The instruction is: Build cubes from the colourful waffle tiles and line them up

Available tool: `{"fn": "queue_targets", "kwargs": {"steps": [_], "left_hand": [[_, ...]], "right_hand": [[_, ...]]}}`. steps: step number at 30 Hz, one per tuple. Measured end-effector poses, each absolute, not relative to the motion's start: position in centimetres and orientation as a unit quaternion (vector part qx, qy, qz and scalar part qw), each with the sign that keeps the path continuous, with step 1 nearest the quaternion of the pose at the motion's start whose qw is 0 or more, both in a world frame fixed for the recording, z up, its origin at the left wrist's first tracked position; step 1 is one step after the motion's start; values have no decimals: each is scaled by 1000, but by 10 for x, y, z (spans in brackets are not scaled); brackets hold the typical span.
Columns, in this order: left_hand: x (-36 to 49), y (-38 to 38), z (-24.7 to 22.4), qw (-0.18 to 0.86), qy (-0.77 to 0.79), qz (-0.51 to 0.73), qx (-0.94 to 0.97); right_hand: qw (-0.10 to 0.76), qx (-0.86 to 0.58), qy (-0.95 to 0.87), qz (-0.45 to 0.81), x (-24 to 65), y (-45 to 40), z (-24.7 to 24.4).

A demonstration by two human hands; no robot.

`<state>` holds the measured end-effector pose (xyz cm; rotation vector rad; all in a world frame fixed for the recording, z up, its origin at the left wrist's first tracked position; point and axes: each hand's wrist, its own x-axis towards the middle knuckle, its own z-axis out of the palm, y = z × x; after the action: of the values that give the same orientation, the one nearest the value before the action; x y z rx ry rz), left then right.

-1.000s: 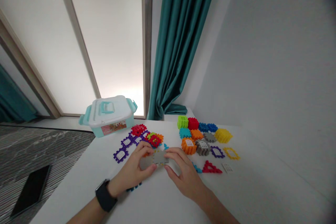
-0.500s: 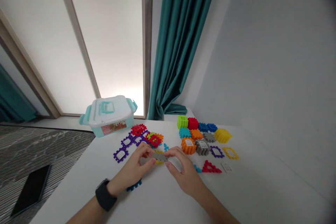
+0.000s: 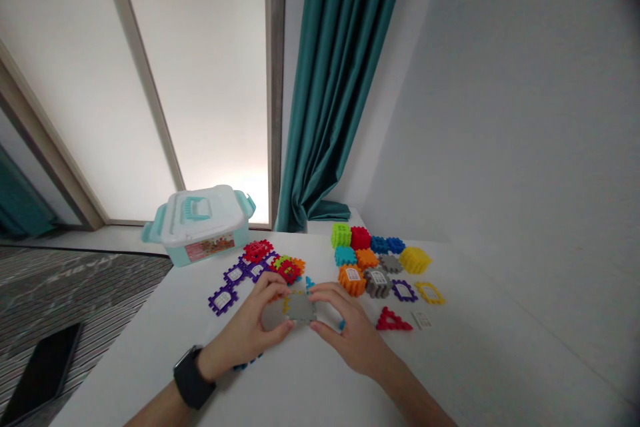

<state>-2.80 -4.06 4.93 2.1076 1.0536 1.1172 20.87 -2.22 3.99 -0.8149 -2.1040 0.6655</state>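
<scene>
My left hand (image 3: 247, 327) and my right hand (image 3: 350, 328) hold a flat grey waffle-edged plastic tile (image 3: 300, 307) between them, fingers pinching its sides. A second grey section (image 3: 273, 313) shows by my left fingers, and a yellow edge (image 3: 286, 303) sits at the tile's upper left. I cannot tell how these pieces join. A blue piece (image 3: 245, 365) lies partly hidden under my left wrist, which wears a black watch (image 3: 191, 377). Close above my hands lie joined purple frame tiles (image 3: 235, 275) and a red tile (image 3: 287, 271).
Colourful block cubes (image 3: 367, 247) and frames cover the white table (image 3: 450, 360) to the right, with a red triangular frame (image 3: 393, 320) nearest my right hand. A lidded plastic box (image 3: 200, 227) stands at the far edge. A phone (image 3: 43, 373) lies on the floor to the left.
The grey tile has turned from a tilted, narrow view to show its flat face, and the yellow edge now sits beside it. The whole view has shifted slightly.
</scene>
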Motion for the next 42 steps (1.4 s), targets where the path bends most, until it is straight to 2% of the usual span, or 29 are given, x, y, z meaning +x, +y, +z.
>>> {"fn": "queue_targets", "kwargs": {"steps": [5, 15, 26, 33, 42], "left_hand": [[-21, -38, 49, 250, 367, 421, 791], [14, -28, 47, 133, 349, 413, 831], [60, -1, 42, 85, 328, 399, 852], [52, 11, 20, 50, 335, 361, 869], [50, 16, 13, 56, 330, 342, 878]], "right_hand": [[381, -317, -834, 244, 217, -22, 41], [367, -354, -849, 137, 250, -30, 43], [394, -460, -796, -8, 377, 6, 30], [278, -525, -800, -78, 431, 57, 14], [206, -518, -828, -63, 431, 104, 18]]}}
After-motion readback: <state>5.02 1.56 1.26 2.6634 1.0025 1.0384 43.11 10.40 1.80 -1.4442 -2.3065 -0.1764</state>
